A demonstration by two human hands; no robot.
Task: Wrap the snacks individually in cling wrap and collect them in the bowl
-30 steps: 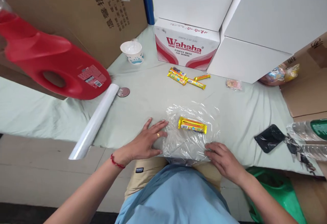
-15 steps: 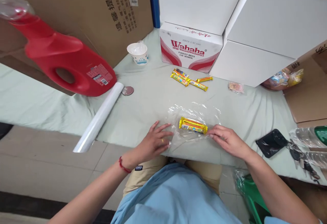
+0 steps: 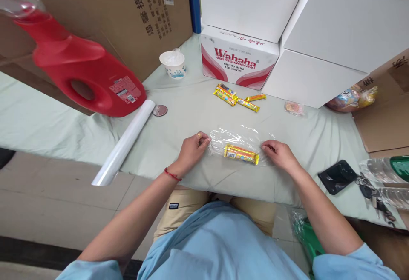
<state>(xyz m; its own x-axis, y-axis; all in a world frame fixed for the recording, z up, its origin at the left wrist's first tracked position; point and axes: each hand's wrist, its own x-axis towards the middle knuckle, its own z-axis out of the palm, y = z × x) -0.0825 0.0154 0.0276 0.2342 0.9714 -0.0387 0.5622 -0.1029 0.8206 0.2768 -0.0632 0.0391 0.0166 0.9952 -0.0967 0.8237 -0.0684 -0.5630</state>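
On the cloth in front of me lie yellow-wrapped snack bars, side by side on a sheet of clear plastic wrap. My left hand pinches the wrap's left edge between thumb and fingers. At the opposite side, my right hand has its fingers closed on the right edge of the wrap. The near part of the sheet is folded up over or beside the bars; its exact fold is hard to make out. Farther back rests a loose group of similar snack bars.
A roll of plastic wrap lies at left beside a red jug and a round tin. Behind stand a paper cup and a Wahaha carton. At right are a black pouch, keys and plastic bottles.
My left hand has moved up and closed from spread fingers to a pinch on the wrap. My right hand has shifted slightly up and right, and the near edge of the wrap has come up toward the bars.
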